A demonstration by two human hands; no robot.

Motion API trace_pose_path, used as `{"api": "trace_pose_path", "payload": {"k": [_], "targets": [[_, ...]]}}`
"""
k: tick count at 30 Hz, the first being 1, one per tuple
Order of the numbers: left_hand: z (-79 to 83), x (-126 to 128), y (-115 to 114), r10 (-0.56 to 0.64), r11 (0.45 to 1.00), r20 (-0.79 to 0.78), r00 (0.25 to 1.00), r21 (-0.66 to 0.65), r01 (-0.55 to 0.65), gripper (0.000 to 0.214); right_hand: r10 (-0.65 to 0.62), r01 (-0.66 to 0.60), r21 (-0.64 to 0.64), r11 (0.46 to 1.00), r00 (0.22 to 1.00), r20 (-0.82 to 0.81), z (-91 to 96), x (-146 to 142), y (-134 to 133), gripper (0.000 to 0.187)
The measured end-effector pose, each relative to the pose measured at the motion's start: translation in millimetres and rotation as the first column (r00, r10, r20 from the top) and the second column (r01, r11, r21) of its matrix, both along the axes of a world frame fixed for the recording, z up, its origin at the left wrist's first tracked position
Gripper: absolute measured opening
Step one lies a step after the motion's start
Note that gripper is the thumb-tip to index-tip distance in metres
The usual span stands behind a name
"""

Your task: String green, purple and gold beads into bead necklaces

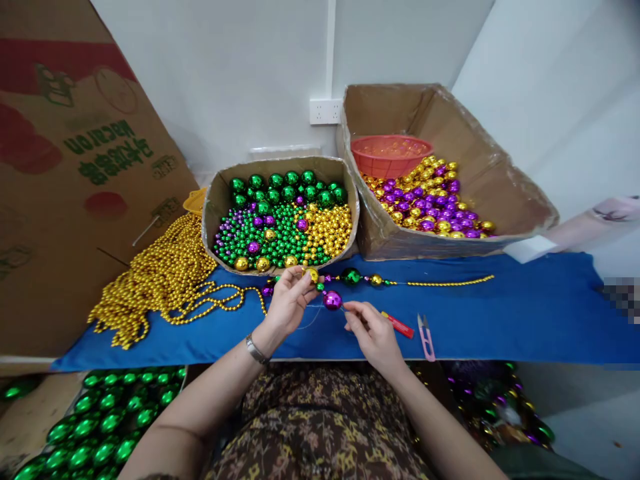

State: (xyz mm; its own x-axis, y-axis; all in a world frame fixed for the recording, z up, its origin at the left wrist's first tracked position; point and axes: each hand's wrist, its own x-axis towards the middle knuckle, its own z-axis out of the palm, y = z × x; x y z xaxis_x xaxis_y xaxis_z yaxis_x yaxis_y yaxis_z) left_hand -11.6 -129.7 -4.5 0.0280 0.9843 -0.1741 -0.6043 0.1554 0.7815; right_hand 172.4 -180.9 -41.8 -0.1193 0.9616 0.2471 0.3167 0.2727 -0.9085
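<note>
My left hand (pixel 291 298) is closed on a large gold bead (pixel 312 275), with a small green bead (pixel 321 287) beside it. A large purple bead (pixel 333 300) hangs between my two hands on a thin clear thread (pixel 313 323). At the purple bead's right side my right hand (pixel 371 328) is pinched on what looks like the thread; its very tip is hard to make out. Behind my hands lies a strung part with a large green bead (pixel 351 276), a gold bead (pixel 376 281) and a chain of small gold beads (pixel 450 283).
A carton of loose beads (pixel 355 230) stands behind my hands. Right of it, a bigger carton (pixel 525 193) holds gold and purple beads and a red basket (pixel 391 157). Gold bead chains (pixel 160 283) pile at left. A red lighter (pixel 400 325) and pink snips (pixel 427 339) lie right.
</note>
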Motion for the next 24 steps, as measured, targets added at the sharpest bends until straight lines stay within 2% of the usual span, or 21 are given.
{"api": "trace_pose_path", "payload": {"k": [3,7,9,15,18,21,23,24], "targets": [[-1.0,2.6,-3.3,-0.043,0.999,-0.022,0.999,0.021,0.043,0.037,-0.109,0.104,-0.049,0.993,0.987,-0.114,-7.4,-4.9,1.8,0.024],[0.2,1.9,-2.6,-0.003,1.000,-0.042,0.999,0.024,0.003,0.038,-0.039,-0.015,-0.183,0.983,0.957,-0.287,-15.0,-9.1,3.5,0.029],[0.9,1.3,-1.6,0.022,0.999,-0.052,0.998,0.033,-0.021,0.039,0.001,-0.071,-0.204,0.976,0.947,-0.322,-17.9,-10.1,4.2,0.030],[-0.9,6.8,-5.8,0.086,0.990,-0.135,0.987,0.122,-0.069,0.034,-0.013,-0.047,-0.180,0.983,0.948,-0.319,-27.6,-16.9,10.3,0.033],[1.6,5.1,-9.5,0.062,0.977,-0.236,0.970,0.211,-0.011,0.032,-0.012,-0.072,-0.206,0.976,0.926,-0.378,-27.6,-19.9,13.1,0.034],[12.1,-12.5,-4.2,0.039,0.952,-0.385,0.922,0.294,0.082,0.029,-0.016,-0.091,-0.226,0.970,0.901,-0.433,-21.9,-19.1,13.5,0.034],[22.9,-36.5,10.2,0.106,0.938,-0.512,0.852,0.335,0.085,0.028,-0.018,-0.101,-0.233,0.967,0.887,-0.460,-16.7,-16.4,13.0,0.034],[28.6,-52.0,21.2,0.164,0.934,-0.591,0.790,0.352,0.069,0.027,-0.018,-0.107,-0.234,0.966,0.880,-0.474,-14.3,-14.6,12.8,0.034]]}}
